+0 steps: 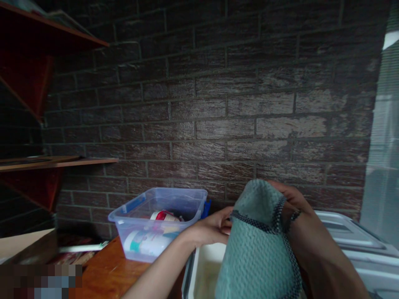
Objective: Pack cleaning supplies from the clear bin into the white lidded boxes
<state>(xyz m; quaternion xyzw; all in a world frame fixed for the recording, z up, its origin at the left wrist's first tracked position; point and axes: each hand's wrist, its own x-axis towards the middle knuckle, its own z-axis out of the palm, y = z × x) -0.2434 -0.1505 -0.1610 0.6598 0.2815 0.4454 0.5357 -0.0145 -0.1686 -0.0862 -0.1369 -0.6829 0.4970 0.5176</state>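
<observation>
A teal waffle-textured cloth (257, 253) with dark stitched edges hangs folded over in front of me. My right hand (296, 205) grips its upper right side, the fingers partly behind the fabric. At the cloth's left edge, my left hand (213, 226) has its fingers curled against the fabric, their tips hidden behind it. Below both hands stands a white bin (205, 265) with its top uncovered; the cloth covers much of it.
To the left, a clear plastic tub (156, 226) with bottles inside rests on a wooden surface (112, 270). Grey plastic lids (349, 232) lie at right. Wall shelves (62, 163) jut out at left, and a dark brick wall (202, 124) closes off the back.
</observation>
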